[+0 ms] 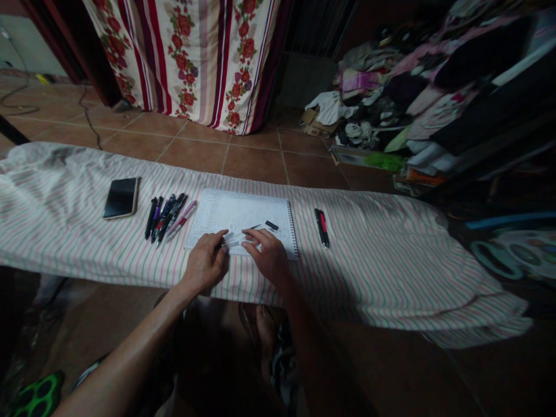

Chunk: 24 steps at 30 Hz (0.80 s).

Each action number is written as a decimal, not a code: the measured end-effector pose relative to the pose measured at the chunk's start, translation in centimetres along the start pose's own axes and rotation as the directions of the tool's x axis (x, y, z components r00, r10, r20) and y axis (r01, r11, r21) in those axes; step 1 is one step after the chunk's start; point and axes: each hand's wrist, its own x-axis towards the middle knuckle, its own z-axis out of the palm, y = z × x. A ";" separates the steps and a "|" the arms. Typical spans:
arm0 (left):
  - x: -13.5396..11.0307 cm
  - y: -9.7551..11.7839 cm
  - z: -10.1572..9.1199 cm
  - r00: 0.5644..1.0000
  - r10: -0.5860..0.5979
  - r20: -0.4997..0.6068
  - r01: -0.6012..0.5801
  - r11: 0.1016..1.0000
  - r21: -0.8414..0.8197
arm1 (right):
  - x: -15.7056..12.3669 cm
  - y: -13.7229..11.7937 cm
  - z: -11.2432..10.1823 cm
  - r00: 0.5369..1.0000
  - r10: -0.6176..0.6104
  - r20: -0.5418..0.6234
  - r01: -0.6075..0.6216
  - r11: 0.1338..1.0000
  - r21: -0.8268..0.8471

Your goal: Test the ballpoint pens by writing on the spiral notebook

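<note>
A spiral notebook [243, 214] lies open on a striped cloth-covered board [391, 260]. Both hands rest at its near edge. My left hand [206, 260] and my right hand [269, 255] pinch the two ends of a clear pen barrel [232, 242] held between them. A thin dark refill [252, 227] and a small black cap [271, 225] lie on the page just beyond my right fingers.
Several pens [167, 217] lie in a row left of the notebook, beside a dark phone [121, 197]. Two pens, one black and one red [322, 227], lie to the right. A flowered curtain [195, 58] hangs behind; heaped clothes [425, 92] fill the right.
</note>
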 end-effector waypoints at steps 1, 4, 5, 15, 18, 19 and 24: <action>0.0 0.1 0.0 1.000 0.005 0.003 -0.005 1.000 -0.011 | 0.0 -0.1 0.1 0.999 -0.021 0.028 0.020 1.000 0.005; 0.0 0.3 0.1 1.000 0.021 0.015 -0.020 0.999 -0.035 | -0.1 -0.3 0.5 0.994 -0.069 0.084 0.068 0.998 0.016; 0.0 0.3 0.1 0.999 0.027 0.021 -0.026 0.999 -0.040 | -0.1 -0.3 0.6 0.993 -0.076 0.090 0.075 0.997 0.021; -0.2 -0.8 0.3 1.000 -0.030 -0.010 0.029 0.996 -0.081 | 0.2 0.0 0.6 1.000 -0.021 0.020 0.019 0.997 0.074; -0.1 -1.0 0.2 0.991 -0.095 -0.093 0.092 0.995 -0.044 | 0.3 0.1 0.2 1.000 0.023 0.000 -0.023 0.995 0.094; 0.0 -1.0 0.1 0.987 -0.109 -0.114 0.106 0.994 -0.034 | 0.3 0.2 0.1 0.999 0.038 -0.005 -0.038 0.994 0.106; 0.1 -0.7 -0.4 0.984 -0.053 -0.171 0.056 0.998 0.010 | 0.3 0.3 0.1 0.995 0.099 -0.009 -0.096 0.984 0.153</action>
